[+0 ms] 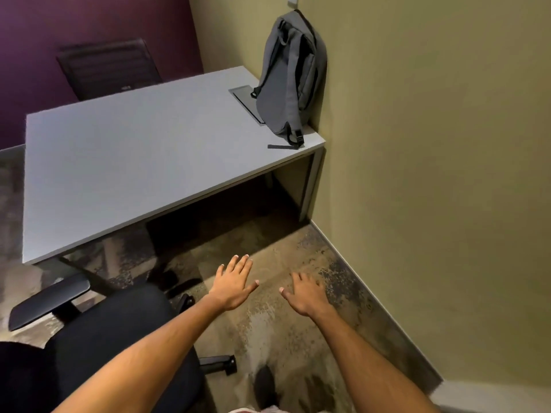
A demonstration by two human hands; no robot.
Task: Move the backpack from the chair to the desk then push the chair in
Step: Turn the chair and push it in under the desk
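Note:
A grey backpack stands upright on the far right corner of the grey desk, leaning against the olive wall. A black office chair with a padded armrest sits on the carpet at the lower left, pulled out from the desk's front edge, its seat bare. My left hand hovers palm down with fingers spread, just right of the chair seat. My right hand is beside it over the carpet, also spread and holding nothing.
A second dark chair stands behind the desk against the purple wall. A cable hatch is set in the desktop beside the backpack. The olive wall and its baseboard close off the right side. Patterned carpet lies under the desk.

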